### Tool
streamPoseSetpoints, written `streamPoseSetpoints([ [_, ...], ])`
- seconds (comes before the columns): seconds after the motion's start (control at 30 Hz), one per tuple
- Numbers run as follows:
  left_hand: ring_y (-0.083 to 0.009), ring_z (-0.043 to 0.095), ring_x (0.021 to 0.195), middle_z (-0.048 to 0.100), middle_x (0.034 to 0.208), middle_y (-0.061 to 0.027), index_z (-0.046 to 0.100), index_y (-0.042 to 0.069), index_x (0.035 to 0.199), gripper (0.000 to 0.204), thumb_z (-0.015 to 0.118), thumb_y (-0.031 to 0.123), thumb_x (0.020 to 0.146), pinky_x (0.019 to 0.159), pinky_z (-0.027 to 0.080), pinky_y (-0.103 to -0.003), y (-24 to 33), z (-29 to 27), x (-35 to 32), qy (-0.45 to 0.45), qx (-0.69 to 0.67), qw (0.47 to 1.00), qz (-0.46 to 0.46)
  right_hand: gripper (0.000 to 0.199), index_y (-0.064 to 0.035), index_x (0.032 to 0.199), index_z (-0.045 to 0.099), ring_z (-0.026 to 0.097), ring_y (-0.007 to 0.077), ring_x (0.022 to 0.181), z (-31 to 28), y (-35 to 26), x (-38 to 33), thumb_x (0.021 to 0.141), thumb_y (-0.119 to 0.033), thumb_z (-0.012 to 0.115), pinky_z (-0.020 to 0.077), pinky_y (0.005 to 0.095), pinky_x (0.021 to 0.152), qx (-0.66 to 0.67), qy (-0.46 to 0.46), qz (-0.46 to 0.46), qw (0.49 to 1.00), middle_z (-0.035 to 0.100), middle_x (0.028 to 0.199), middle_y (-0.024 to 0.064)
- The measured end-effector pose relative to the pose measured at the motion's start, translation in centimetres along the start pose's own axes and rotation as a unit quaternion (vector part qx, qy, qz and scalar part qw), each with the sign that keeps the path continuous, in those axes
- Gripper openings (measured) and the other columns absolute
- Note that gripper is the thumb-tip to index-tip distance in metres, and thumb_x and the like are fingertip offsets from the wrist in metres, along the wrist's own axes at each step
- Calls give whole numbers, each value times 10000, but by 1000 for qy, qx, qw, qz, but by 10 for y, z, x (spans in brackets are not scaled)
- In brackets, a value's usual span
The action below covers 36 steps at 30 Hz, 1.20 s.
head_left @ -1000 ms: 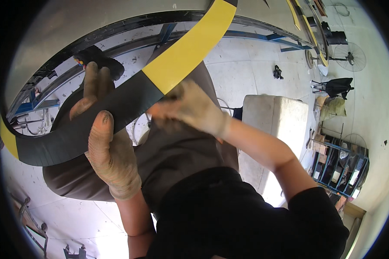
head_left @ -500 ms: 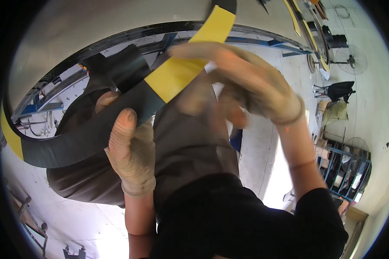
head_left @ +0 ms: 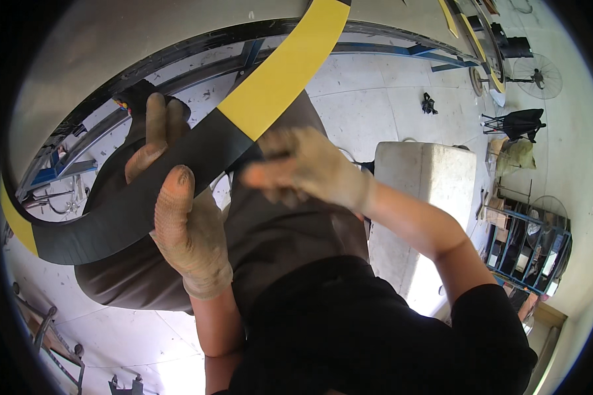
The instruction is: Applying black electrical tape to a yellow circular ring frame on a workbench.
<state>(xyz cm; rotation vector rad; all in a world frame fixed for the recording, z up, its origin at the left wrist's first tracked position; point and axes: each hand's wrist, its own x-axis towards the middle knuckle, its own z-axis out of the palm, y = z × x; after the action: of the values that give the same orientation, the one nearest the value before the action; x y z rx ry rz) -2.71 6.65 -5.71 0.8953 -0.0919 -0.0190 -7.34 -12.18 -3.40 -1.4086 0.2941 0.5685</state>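
A curved strip [head_left: 209, 141] in black and yellow starts at the far left and slants up over the person's dark trousers [head_left: 270, 224] to the top edge. The gloved left hand [head_left: 194, 243] grips its black section, thumb over the near face, fingers showing past the other edge. Next, the gloved right hand [head_left: 310, 168] is beside the black-yellow joint, its fingers too blurred to tell whether they hold anything. Farther right are a whitish block [head_left: 408, 210] and a blue-framed rack [head_left: 526, 247].
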Motion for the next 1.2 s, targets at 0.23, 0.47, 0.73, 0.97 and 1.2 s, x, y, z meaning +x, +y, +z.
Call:
streamPoseSetpoints([
  [0.23, -321, 516, 1365, 520, 1454, -266, 594, 25, 1263, 419, 727, 209, 911, 1207, 348, -463, 15, 5, -6, 15, -69, 994, -80, 330, 21, 1239, 640, 702, 260, 991, -29, 7, 78, 950, -137, 646, 549, 349, 877, -240, 60, -419, 873, 717, 1086, 141],
  [0.47, -304, 570, 1299, 604, 1351, -233, 600, -48, 1275, 388, 683, 145, 949, 1176, 400, -441, 2, 2, -9, 33, -145, 987, -54, 531, 97, 1381, 512, 750, 259, 739, -62, -65, -22, 1069, -333, 509, 605, 307, 656, 46, -204, -155, 966, 719, 977, 216],
  [0.73, -289, 560, 1304, 561, 1439, -210, 560, -27, 1351, 475, 674, 184, 941, 1169, 374, -464, 6, -8, -2, -4, -61, 998, -25, 489, 10, 1292, 599, 692, 121, 634, 1, -126, 17, 1043, -410, 584, 539, 221, 531, 300, -245, 126, 913, 737, 909, 115],
  [0.97, -404, 407, 1468, 392, 1588, -279, 654, 23, 1256, 387, 671, 257, 948, 1265, 232, -513, 9, -23, -3, -47, -76, 996, 11, 357, -32, 1223, 683, 738, 147, 838, 3, -2, 18, 988, -301, 674, 581, 281, 736, -134, -41, -31, 990, 758, 871, 69],
  [1.2, -364, 464, 1412, 385, 1593, -272, 607, 53, 1278, 451, 690, 343, 942, 1244, 262, -523, 20, -13, -19, -15, -181, 979, -92, 319, -12, 1233, 652, 667, 269, 1130, -26, 36, 116, 923, -89, 648, 528, 342, 963, -220, 47, -493, 840, 684, 1270, 116],
])
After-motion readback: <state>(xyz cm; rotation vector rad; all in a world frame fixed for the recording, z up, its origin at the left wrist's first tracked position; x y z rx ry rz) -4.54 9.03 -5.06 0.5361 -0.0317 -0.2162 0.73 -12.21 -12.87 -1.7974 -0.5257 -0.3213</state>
